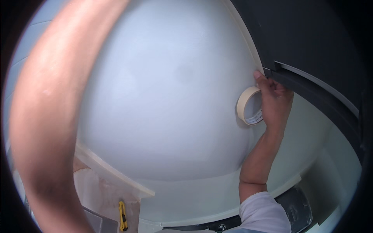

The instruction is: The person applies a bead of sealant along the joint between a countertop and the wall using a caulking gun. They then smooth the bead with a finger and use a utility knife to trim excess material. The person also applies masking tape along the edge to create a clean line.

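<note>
My left forearm (46, 128) runs up the left side, large and close; its hand is out of view beyond the top edge. My right hand (274, 97) is at the edge of a dark panel (322, 50), fingers curled and thumb pointing up along the edge. A roll of cream masking tape (243, 106) stands against the palm side of this hand, partly hidden behind it. Along the panel's edge, above the thumb, runs a narrow pale strip (248, 37) that looks like tape. Behind them spreads a smooth whitish wall surface (167, 97).
A yellow utility knife (123, 216) lies on a stained, brownish surface (103, 190) at the lower left, next to a grey object (100, 220). A pale strip of trim (112, 171) borders that surface. Something dark and glossy (297, 207) sits at the lower right, past my white sleeve (264, 213).
</note>
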{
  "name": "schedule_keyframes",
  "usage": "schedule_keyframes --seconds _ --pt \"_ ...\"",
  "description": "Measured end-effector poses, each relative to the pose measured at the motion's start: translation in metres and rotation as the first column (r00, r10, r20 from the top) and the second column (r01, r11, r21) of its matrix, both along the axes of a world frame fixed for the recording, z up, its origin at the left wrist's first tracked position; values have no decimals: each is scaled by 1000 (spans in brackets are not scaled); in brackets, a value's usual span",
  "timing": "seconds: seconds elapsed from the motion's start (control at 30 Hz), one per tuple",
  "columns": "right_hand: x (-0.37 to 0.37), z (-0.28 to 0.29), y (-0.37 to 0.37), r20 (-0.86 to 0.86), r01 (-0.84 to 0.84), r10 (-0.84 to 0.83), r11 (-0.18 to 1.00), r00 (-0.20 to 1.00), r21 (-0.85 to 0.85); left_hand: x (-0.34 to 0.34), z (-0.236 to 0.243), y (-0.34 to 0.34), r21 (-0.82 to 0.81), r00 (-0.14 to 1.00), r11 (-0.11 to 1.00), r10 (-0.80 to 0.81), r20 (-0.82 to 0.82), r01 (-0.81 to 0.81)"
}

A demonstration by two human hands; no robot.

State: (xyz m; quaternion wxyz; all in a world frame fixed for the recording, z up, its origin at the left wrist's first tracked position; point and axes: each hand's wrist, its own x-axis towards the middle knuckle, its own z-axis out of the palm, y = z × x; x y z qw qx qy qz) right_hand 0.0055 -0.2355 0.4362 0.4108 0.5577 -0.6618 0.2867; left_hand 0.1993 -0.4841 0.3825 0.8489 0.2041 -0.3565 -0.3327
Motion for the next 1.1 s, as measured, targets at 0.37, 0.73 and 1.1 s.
schedule_keyframes --seconds 0.37,0.73,1.1 --pt "-3 8 1 -225 115 -78 981 971 156 -46 16 0 35 853 989 -105 -511 143" --pt "-23 13 3 -502 97 -25 988 865 118 -146 -2 155 -637 268 656 -751 -603 405" --pt "-21 17 29 -473 15 65 987 878 163 -117 -48 254 -301 558 575 -816 -147 761"
